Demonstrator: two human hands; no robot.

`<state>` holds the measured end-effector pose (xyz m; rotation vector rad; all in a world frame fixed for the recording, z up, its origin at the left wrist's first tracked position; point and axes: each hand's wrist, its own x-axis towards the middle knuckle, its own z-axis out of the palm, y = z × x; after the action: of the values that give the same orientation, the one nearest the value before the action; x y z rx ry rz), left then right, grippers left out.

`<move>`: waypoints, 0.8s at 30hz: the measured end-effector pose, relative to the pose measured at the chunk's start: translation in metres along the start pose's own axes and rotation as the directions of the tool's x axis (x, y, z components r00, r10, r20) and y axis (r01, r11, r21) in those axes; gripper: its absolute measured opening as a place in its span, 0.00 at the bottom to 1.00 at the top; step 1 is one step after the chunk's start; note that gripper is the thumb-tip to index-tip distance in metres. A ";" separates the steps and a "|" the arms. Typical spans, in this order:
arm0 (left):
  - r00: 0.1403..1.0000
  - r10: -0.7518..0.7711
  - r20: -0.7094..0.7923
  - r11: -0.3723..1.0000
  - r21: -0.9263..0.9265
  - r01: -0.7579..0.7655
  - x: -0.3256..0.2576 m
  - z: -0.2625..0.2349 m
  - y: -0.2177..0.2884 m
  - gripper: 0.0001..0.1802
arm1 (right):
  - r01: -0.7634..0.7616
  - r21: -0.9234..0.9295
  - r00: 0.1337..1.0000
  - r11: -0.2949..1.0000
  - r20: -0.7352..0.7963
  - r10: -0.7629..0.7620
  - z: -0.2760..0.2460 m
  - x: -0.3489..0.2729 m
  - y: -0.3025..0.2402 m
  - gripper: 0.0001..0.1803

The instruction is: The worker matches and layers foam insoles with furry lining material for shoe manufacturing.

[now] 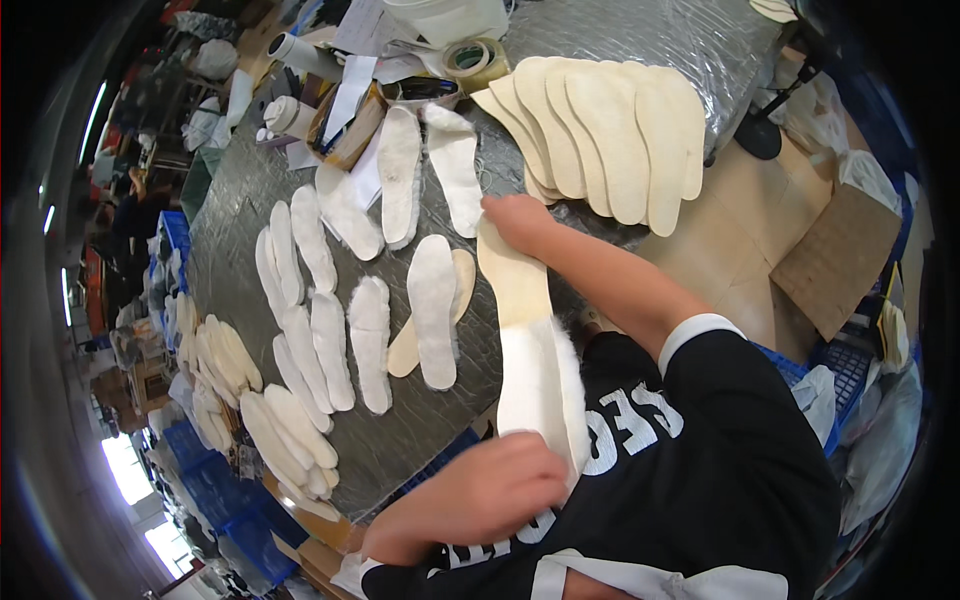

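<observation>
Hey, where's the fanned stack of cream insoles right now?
In the head view, the fanned stack lies upper right of centre on the table, near the right hand.

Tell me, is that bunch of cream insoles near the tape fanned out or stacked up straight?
Fanned out: the cream insoles overlap sideways, like playing cards, with their curved edges peeking past each other.

Workshop, small-factory type: plastic-covered tabletop [395,445], rows of fleecy insoles [434,312], fanned cream insole pieces [592,130], tape rolls [490,72], blue crates [845,372], goods heaped along the left side.
</observation>
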<state>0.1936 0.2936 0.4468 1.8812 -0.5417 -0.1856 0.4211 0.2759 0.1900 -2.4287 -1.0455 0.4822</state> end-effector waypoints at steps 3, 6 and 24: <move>0.924 -0.132 -0.358 0.968 0.155 0.198 -0.012 -0.012 -0.023 0.08 | 0.123 0.262 0.992 0.957 -0.056 -0.112 0.001 -0.013 -0.004 0.12; 0.802 -0.281 -0.526 0.945 -0.005 0.328 -0.021 -0.024 -0.037 0.07 | 0.204 0.123 0.976 0.971 0.055 -0.211 -0.012 -0.022 -0.016 0.14; 0.591 -0.488 -0.642 0.860 -0.239 0.451 0.026 -0.074 -0.142 0.03 | 0.054 0.944 0.986 0.325 -0.103 0.135 -0.032 -0.030 0.033 0.27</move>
<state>0.2846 0.3841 0.3470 1.8359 0.4940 0.1658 0.4356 0.2249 0.2035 -1.3394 -0.3653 0.6535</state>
